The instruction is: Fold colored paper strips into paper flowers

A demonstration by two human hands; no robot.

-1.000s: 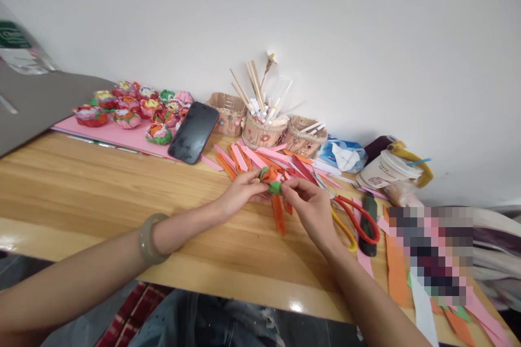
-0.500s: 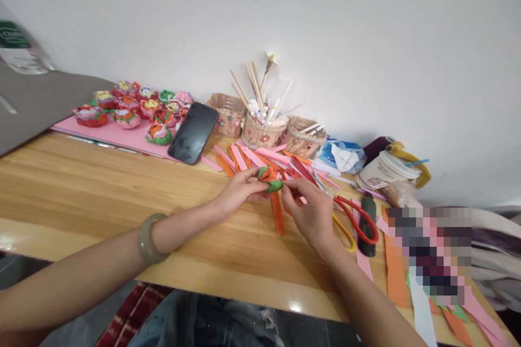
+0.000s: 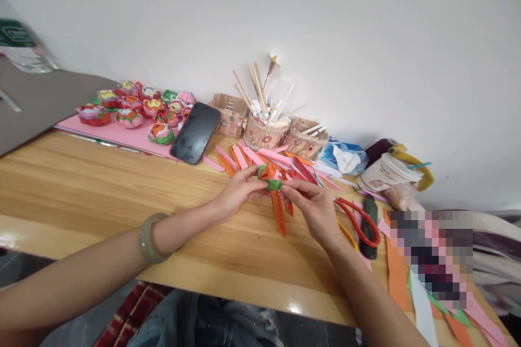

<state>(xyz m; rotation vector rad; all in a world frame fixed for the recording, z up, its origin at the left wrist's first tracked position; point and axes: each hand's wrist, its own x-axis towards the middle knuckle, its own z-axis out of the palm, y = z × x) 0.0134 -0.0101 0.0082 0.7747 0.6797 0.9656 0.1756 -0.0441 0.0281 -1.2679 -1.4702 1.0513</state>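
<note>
Between my two hands is a small paper flower point(image 3: 267, 173), orange in the middle with green petals around it. My left hand point(image 3: 240, 191) grips its left side between thumb and fingers; a bangle circles that forearm. At the flower's right edge, my right hand point(image 3: 309, 203) pinches a green petal with thumb and forefinger. Just beyond the hands lies a heap of pink, orange and red paper strips point(image 3: 264, 155). Scissors with red and yellow handles point(image 3: 360, 222) rest by my right wrist, partly hidden by it.
Finished-looking paper flowers point(image 3: 129, 117) sit on pink paper point(image 3: 81, 129) at the left, beside a phone point(image 3: 196, 133). Woven baskets point(image 3: 266, 136) with sticks stand by the wall. At the right are a tissue pack point(image 3: 340, 157), a lidded cup point(image 3: 386, 173) and a dark bottle point(image 3: 369, 227).
My right hand has shifted slightly, its fingers now pinching the green petal more flatly at the flower's right side. The left hand keeps its hold.
</note>
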